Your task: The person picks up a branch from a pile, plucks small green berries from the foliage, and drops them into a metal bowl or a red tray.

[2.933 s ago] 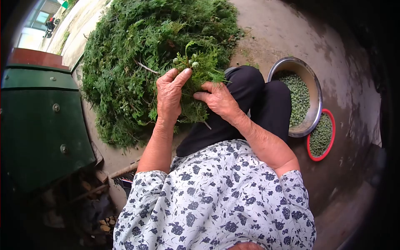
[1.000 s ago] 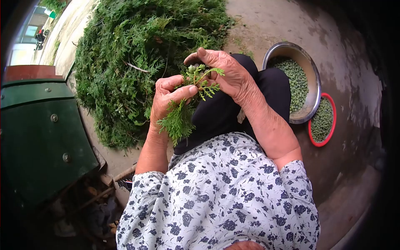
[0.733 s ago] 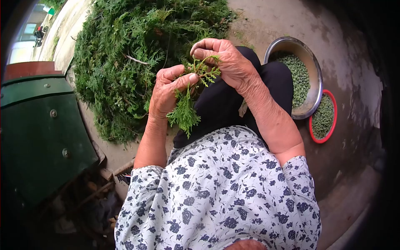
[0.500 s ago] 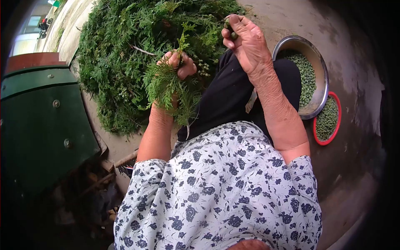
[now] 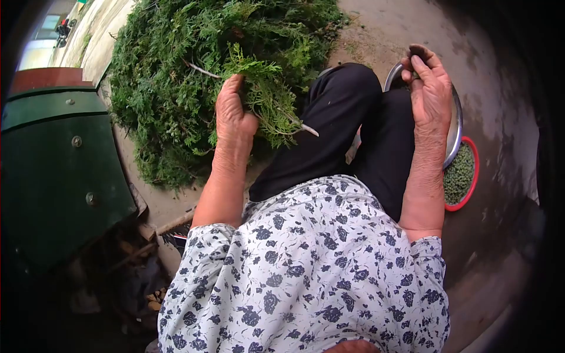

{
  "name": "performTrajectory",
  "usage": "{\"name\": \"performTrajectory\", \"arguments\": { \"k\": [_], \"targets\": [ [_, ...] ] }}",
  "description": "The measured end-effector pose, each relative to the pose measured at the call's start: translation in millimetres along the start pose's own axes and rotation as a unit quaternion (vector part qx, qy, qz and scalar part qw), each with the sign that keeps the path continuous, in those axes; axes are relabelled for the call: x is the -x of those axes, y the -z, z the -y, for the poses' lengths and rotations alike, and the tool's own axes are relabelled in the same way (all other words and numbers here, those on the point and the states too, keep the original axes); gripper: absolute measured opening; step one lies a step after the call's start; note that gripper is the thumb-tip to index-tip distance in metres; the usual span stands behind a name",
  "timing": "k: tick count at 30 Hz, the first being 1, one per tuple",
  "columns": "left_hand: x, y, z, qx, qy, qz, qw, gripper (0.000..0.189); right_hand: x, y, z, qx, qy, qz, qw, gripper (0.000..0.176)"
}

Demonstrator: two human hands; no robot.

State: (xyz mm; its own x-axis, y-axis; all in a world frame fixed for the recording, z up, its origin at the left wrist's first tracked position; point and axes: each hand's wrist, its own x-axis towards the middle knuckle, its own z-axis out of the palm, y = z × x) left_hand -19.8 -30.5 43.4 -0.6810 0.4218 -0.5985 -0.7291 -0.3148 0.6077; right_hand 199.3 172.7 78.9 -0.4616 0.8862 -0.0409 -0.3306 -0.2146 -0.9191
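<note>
In the head view my left hand (image 5: pixel 234 112) is closed on a leafy arborvitae sprig (image 5: pixel 272 109), whose cut pale stem end points right over my knee. Behind it is a big heap of arborvitae branches (image 5: pixel 170 88). My right hand (image 5: pixel 431 88) is above the metal basin (image 5: pixel 458 132), its fingers loosely curled and apart; no cones show in them. The hand and forearm hide most of the basin and its contents. Beside the basin sits a red-rimmed bowl (image 5: pixel 474 176) holding small green cones (image 5: pixel 459 175).
My bent legs in black trousers (image 5: pixel 341 100) lie between the heap and the basin. A dark green metal panel (image 5: pixel 65 170) stands at left, with dim clutter (image 5: pixel 132 265) below it. Concrete floor (image 5: pixel 500 106) extends at right.
My right hand has moved right from above my knee to the basin, and the green cones seen in it no longer show. My left hand has turned, swinging the sprig rightward.
</note>
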Motion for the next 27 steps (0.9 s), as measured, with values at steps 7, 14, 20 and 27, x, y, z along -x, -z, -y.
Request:
{"name": "performTrajectory", "arguments": {
  "k": [7,14,20,27],
  "targets": [
    [-3,-13,6,-0.023,-0.035,-0.062,0.997,0.015,-30,149,-1,0.237,0.107,-0.249,0.933,0.026],
    [-21,-12,14,-0.016,-0.075,-0.092,0.993,0.024,-27,131,-15,0.204,0.124,-0.256,0.937,0.025],
    [-29,-2,-15,-0.228,-0.091,0.029,0.969,0.021,-2,35,-27,0.303,0.078,-0.063,0.948,0.017],
    [-43,20,-85,-0.542,-0.111,0.184,0.812,0.011,8,22,-43,0.386,0.096,-0.031,0.917,0.014]
  ]
}}
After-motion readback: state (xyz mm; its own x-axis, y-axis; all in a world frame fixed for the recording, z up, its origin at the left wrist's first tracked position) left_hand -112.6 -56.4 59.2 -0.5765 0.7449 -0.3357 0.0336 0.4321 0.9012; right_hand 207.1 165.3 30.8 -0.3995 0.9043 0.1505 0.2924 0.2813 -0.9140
